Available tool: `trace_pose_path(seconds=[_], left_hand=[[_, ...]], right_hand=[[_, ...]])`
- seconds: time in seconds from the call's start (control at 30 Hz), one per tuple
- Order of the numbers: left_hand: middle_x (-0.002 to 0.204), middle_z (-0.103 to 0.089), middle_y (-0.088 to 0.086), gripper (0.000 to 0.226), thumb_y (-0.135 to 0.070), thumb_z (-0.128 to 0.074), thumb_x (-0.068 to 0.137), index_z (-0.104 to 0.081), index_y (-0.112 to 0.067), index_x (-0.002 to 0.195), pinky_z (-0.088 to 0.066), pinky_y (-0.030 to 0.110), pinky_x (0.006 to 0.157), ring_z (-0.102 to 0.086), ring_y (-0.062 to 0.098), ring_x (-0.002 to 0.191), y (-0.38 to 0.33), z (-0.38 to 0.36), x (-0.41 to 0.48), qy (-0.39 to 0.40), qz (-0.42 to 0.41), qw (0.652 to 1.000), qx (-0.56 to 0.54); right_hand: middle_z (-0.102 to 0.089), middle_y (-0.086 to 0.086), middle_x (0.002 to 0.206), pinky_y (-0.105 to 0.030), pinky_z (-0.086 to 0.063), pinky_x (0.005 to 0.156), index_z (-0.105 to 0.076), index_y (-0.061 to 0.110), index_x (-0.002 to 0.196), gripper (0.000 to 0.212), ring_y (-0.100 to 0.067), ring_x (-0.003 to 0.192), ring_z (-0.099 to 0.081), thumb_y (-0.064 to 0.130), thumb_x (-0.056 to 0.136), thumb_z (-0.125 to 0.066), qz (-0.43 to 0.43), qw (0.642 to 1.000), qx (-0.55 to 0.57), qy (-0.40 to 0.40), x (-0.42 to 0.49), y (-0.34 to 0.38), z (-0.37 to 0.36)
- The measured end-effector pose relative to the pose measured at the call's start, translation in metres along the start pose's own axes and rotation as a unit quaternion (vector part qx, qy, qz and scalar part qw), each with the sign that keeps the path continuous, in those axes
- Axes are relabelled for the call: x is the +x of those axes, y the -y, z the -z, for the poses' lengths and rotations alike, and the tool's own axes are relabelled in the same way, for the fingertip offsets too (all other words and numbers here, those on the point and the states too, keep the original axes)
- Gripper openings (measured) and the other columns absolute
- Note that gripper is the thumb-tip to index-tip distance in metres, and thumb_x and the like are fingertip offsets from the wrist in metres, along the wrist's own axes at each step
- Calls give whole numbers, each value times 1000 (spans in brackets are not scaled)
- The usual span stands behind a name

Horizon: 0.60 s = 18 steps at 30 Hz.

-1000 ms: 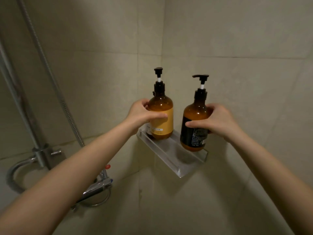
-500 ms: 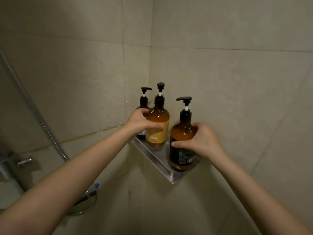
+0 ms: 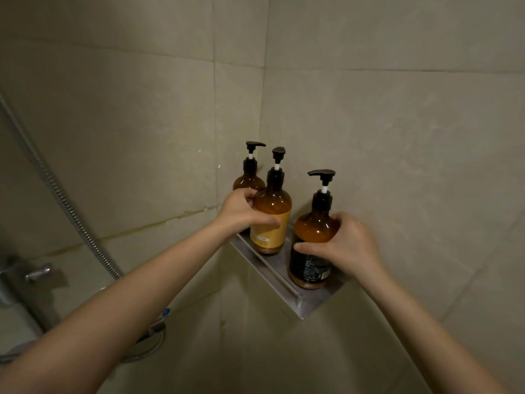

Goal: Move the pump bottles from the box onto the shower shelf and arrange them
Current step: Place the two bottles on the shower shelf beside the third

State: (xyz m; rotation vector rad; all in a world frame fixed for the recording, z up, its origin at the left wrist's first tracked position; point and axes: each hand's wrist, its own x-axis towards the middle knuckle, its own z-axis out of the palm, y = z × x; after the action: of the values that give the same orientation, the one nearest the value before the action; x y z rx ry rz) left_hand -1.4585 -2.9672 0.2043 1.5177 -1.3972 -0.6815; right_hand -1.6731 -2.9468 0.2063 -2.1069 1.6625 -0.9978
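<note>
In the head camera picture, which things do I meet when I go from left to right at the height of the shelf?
Shower hose → left hand → yellow-label bottle → black-label bottle → right hand. The rear bottle overlaps the hand, so it is omitted.

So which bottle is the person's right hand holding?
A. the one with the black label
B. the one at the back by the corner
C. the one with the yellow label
A: the right hand wraps the black-label bottle at the shelf's near end, while the left hand holds the yellow-label bottle.
</note>
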Motion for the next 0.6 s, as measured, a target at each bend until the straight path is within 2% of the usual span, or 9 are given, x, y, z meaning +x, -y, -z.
trace_pose_path(seconds=[0.1,0.2,0.27,0.33,0.43,0.5,0.6], left_hand=[[97,-61,-16,76,-32,-90,42,-56,-23,109,-45,11,64,-59,5,93,6,-1,0,12,3,1000,-4],[84,-61,-24,53,-28,-90,46,-56,-37,85,-45,4,51,-61,-11,75,14,-3,-3,20,1,1000,-1],[79,-59,-29,51,-24,-90,48,-55,-43,80,-41,-2,50,-57,-25,71,16,-5,-5,21,-10,1000,-6],[81,-60,-29,49,-25,-89,50,-55,-44,80,-40,-4,52,-53,-30,73,15,-5,-7,26,-16,1000,-3],[87,-60,-28,51,-25,-88,52,-55,-43,86,-42,-3,55,-58,-19,75,17,-5,-4,28,-23,999,-5],[90,-57,-30,57,-26,-88,53,-53,-44,94,-42,-4,56,-54,-16,78,20,-5,-3,28,-35,999,-8],[95,-58,-28,67,-27,-88,53,-53,-35,108,-44,-1,61,-55,-12,85,23,-5,-1,31,-46,998,-13]], right_hand=[[-41,26,72,-12,-29,47,-44,34,96,83,7,64,-41,77,29,-66,3,1000,2,-8,-1,-1,-2],[-42,22,79,-11,-28,48,-46,30,106,93,0,70,-45,79,29,-62,9,1000,-8,-16,-6,-4,-5],[-43,19,84,-11,-28,48,-47,29,111,97,-5,76,-46,81,30,-60,15,1000,-17,-21,-8,-6,-7],[-43,18,86,-11,-26,48,-47,29,113,96,-6,76,-45,80,33,-60,17,999,-23,-24,-10,-5,-8],[-44,17,89,-10,-25,49,-45,32,113,91,-6,78,-44,78,37,-62,20,999,-19,-26,-13,-6,-8],[-44,17,90,-10,-26,50,-43,35,110,86,-6,79,-45,78,38,-61,22,999,-12,-25,-15,-6,-9],[-46,19,93,-10,-28,51,-33,43,100,76,-6,82,-47,78,39,-60,19,1000,7,-19,-18,-5,-10]])
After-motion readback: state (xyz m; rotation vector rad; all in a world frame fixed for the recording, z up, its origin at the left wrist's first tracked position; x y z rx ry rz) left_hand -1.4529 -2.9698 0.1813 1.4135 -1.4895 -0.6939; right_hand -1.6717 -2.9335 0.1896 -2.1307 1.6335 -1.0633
